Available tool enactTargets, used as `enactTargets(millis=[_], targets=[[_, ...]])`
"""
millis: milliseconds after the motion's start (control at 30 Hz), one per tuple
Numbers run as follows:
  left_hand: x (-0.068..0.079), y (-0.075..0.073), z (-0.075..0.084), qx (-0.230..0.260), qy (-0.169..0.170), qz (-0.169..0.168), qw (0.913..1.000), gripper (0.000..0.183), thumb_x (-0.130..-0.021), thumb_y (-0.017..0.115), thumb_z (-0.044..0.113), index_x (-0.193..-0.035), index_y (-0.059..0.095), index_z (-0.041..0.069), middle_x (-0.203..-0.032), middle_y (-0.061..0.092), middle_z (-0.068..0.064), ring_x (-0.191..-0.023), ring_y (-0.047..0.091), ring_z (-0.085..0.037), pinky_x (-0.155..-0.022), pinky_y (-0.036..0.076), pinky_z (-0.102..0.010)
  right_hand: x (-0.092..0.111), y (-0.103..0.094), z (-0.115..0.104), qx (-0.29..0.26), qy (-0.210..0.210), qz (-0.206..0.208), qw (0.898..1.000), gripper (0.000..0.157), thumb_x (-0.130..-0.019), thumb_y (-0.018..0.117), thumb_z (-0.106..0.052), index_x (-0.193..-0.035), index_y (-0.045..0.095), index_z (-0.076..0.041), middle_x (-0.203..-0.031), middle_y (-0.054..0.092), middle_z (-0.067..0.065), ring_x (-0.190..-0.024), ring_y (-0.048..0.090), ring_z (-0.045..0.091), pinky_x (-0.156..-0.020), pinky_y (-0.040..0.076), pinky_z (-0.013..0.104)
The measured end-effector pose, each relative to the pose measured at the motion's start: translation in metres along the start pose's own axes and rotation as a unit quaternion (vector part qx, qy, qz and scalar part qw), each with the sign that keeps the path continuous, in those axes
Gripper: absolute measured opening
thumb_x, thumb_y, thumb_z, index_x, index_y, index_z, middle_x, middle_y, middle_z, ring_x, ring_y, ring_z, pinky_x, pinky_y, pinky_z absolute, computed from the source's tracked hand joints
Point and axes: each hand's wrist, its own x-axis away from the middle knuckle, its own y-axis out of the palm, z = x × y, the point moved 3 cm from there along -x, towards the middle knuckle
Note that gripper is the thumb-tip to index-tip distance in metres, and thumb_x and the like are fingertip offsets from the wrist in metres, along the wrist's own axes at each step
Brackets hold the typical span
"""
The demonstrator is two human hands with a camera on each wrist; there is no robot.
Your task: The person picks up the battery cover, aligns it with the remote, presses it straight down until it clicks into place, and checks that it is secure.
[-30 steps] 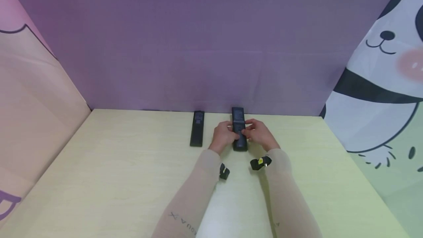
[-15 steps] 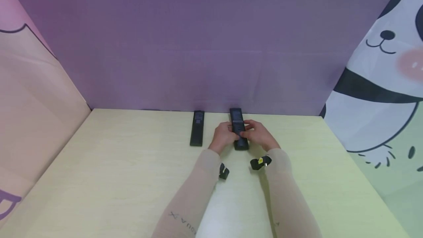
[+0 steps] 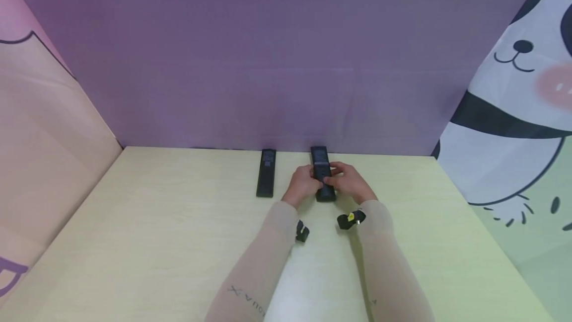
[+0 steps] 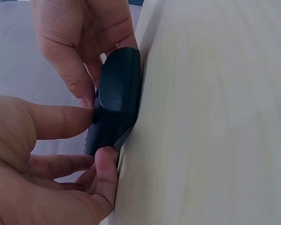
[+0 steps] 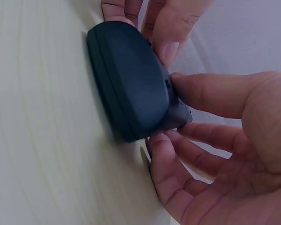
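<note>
A long black remote control lies near the back edge of the table, with a printed label on its far half and a seam across its middle. On its left side my left hand holds it, thumb on the upper face and fingertips under the edge. My right hand grips the opposite side, its thumb also pressed on top. Both wrist views show the rounded near end of the remote control close over the tabletop, fingertips curled at its lower edge.
Left of my hands, a second black remote control with small print at its far end lies on the pale wooden table. A purple wall rises right behind the table. Panels with cartoon prints stand on both sides.
Between my hands the remote control has turned slightly, its far end swinging left and its near end a little right. Both hands stay nearly in place; the right thumb has shifted slightly left.
</note>
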Motion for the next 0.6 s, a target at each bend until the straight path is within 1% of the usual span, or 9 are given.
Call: enactTargets(millis=[200, 400, 500, 600], targets=[[0.0021, 0.0002, 0.0015, -0.039, 0.023, -0.003, 0.999, 0.043, -0.084, 0.07, 0.003, -0.127, 0.067, -0.001, -0.125, 0.061, -0.024, -0.108, 0.057, -0.03, -0.105, 0.048, -0.042, -0.0009, 0.0002, 0.0017, 0.004, 0.0, 0.005, 1.0, 0.061, -0.097, 0.066, -0.018, -0.151, 0.044, -0.001, -0.139, 0.057, 0.027, -0.119, 0.058, 0.035, -0.098, 0.048, 0.042], [0.0026, 0.001, 0.0025, -0.041, 0.015, -0.008, 0.999, 0.045, -0.085, 0.069, 0.004, -0.129, 0.065, -0.001, -0.129, 0.055, -0.025, -0.112, 0.055, -0.031, -0.108, 0.045, -0.042, -0.0004, 0.0, 0.0011, 0.018, 0.0, 0.008, 1.0, 0.06, -0.097, 0.066, -0.019, -0.151, 0.045, -0.002, -0.138, 0.058, 0.026, -0.115, 0.059, 0.033, -0.095, 0.048, 0.04], [0.0027, 0.0011, 0.0028, -0.043, 0.009, -0.01, 0.999, 0.047, -0.086, 0.068, 0.005, -0.133, 0.064, -0.001, -0.131, 0.054, -0.025, -0.114, 0.055, -0.032, -0.109, 0.045, -0.042, 0.0007, 0.0002, 0.0, 0.018, 0.003, 0.006, 1.0, 0.06, -0.098, 0.065, -0.019, -0.151, 0.045, -0.002, -0.138, 0.057, 0.026, -0.115, 0.059, 0.034, -0.097, 0.048, 0.041], [0.0034, 0.0009, 0.003, -0.047, 0.012, -0.008, 0.9988, 0.048, -0.086, 0.067, 0.004, -0.133, 0.064, -0.001, -0.131, 0.054, -0.025, -0.115, 0.055, -0.032, -0.11, 0.045, -0.043, 0.0016, 0.0006, -0.0013, 0.023, 0.005, 0.005, 1.0, 0.059, -0.098, 0.064, -0.02, -0.151, 0.044, -0.002, -0.139, 0.056, 0.027, -0.118, 0.058, 0.035, -0.1, 0.047, 0.044]])
